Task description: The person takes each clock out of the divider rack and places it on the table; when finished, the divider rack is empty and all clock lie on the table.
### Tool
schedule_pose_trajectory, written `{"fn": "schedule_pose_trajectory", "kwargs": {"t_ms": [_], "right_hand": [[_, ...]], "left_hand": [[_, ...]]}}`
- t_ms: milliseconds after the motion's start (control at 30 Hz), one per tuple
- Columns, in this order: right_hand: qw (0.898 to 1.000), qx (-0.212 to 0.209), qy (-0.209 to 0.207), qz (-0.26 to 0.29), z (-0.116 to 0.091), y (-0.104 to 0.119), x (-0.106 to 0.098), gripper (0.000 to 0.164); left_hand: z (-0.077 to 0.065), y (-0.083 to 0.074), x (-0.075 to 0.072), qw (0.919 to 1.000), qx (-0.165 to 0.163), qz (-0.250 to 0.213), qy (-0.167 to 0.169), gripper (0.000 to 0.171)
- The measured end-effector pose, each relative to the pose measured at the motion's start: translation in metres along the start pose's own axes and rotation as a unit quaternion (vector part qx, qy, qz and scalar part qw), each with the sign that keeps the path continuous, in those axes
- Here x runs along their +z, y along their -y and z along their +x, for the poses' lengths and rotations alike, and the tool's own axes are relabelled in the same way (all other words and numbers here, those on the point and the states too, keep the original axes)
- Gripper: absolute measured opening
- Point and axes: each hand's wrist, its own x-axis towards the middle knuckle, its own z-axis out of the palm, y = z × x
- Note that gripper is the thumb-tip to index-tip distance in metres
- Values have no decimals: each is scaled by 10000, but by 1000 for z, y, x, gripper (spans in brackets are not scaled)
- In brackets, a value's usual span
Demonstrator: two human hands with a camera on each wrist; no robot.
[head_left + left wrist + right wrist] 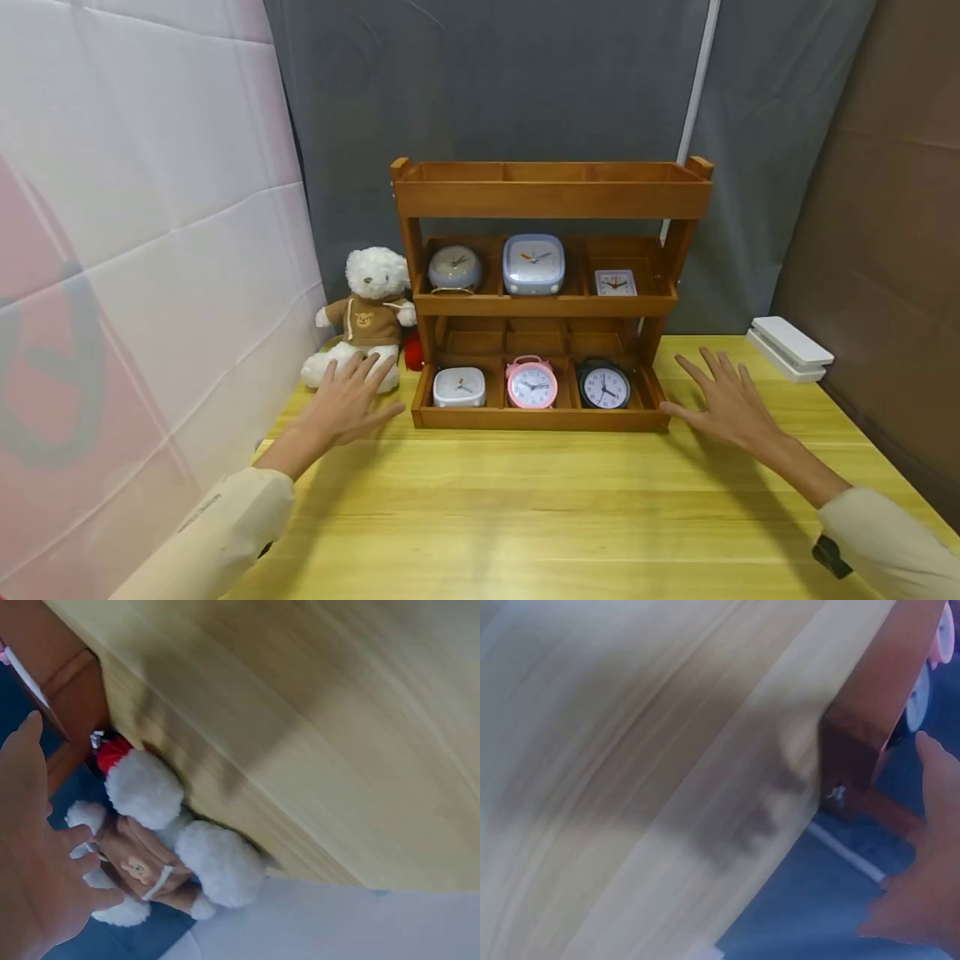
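A brown wooden three-tier rack (553, 200) stands at the back of the table. Its bottom tier holds a white alarm clock (459, 387), a pink twin-bell clock (532, 383) and a black clock (604, 387). On the middle tier sit a round grey clock (454, 268), a blue-rimmed square clock (533, 264) and a small white square clock (615, 283). My left hand (347, 402), fingers spread, hovers by the rack's left front corner, overlapping the bear's legs in the head view. At the opposite corner my right hand (723, 404) spreads its fingers, holding nothing.
A white teddy bear (375, 287) in a brown hoodie sits left of the rack, with a red object (413, 350) between them. A white, flat two-part device (790, 347) lies at the back right. Cloth walls enclose the table (525, 508).
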Motion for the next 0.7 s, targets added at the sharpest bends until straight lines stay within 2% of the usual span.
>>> {"fn": "schedule_pose_trajectory", "kwargs": {"t_ms": [100, 167, 267, 400, 567, 700], "right_hand": [[9998, 25, 100, 148, 3, 10, 0, 90], [9997, 18, 114, 212, 5, 16, 1, 89], [9995, -54, 92, 305, 7, 25, 1, 87], [9990, -190, 130, 389, 10, 33, 3, 84], [9971, -270, 240, 671, 14, 40, 7, 80], [9928, -324, 359, 1100, 20, 45, 8, 78]], "left_hand": [[8, -8, -1, 9985, -77, -488, 247, 82], [13, -12, 0, 9947, -120, -934, 419, 81], [20, -17, 1, 9821, -258, -1725, 709, 80], [28, -20, 3, 9633, -415, -2431, 1063, 79], [36, -21, 6, 9448, -489, -2898, 1447, 77], [42, -21, 7, 9394, -491, -2971, 1641, 77]]}}
